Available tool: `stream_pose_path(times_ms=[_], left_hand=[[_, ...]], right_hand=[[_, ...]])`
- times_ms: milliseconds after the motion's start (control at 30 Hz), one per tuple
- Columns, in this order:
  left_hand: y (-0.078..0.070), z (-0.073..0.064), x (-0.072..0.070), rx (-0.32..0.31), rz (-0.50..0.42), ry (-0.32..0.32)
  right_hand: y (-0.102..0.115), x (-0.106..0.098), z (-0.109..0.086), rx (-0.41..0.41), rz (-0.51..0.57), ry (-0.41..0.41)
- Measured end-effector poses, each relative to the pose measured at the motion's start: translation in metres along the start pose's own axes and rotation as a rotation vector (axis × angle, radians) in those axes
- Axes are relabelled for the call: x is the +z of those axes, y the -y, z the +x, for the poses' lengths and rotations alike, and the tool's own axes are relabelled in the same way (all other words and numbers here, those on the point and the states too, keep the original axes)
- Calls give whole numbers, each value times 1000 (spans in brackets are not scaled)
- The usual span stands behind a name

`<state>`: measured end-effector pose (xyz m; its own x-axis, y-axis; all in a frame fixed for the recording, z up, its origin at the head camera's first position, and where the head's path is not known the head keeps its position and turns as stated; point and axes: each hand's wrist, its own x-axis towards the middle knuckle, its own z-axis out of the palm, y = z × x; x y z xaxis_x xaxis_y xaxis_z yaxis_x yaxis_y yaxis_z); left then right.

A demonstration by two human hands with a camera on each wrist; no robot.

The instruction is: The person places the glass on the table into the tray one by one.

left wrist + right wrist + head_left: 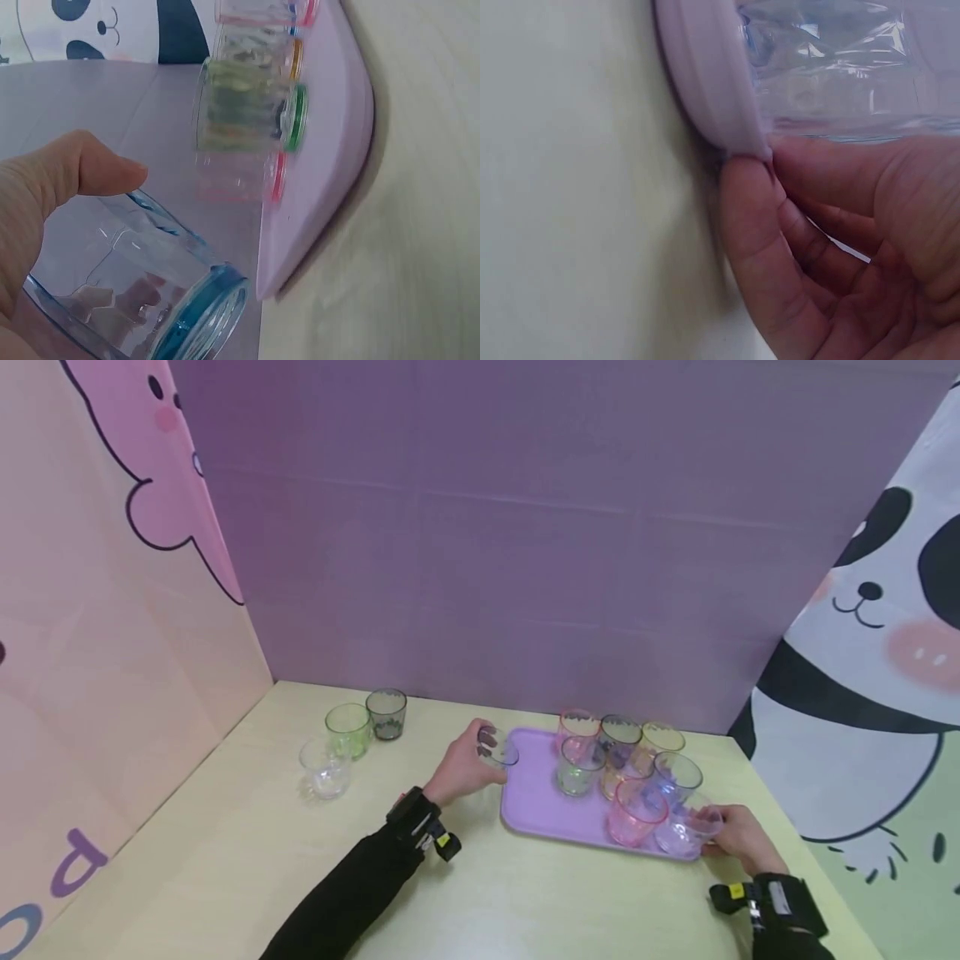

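My left hand (pixel 463 766) holds a clear drinking glass (pixel 498 748) just off the left edge of the purple tray (pixel 532 814). In the left wrist view this glass (pixel 142 277) has a blue-tinted base and tilts, with the thumb on its side. On the tray's right part stand several coloured glasses, among them a green one (pixel 578 774), a blue one (pixel 677 777) and a pink one (pixel 634 818). My right hand (pixel 738 837) pinches the tray's front right corner between thumb and finger, close beside a clear glass (pixel 832 67).
At the table's (pixel 225 835) back left stand a dark grey glass (pixel 387 717), a light green glass (pixel 349 732) and a clear glass (pixel 327 772). A purple backdrop (pixel 450 552) rises behind the table, with printed panels at both sides.
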<state>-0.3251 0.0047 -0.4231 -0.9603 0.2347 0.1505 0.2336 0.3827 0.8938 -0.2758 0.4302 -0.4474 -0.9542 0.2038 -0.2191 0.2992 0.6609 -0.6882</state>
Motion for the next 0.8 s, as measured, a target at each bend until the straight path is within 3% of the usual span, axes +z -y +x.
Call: stream_pose_path(times_ms=[433,633,800], left_hand=[[-15,-3,40,72,-26,53],[-23,-7,54,60,-41,118],[-27,-10,65,49,-118,147]], right_hand=[[-1,0,-1,-9,14,5],[-2,0,1,-13,6,3],[-2,0,0,-11,5,7]])
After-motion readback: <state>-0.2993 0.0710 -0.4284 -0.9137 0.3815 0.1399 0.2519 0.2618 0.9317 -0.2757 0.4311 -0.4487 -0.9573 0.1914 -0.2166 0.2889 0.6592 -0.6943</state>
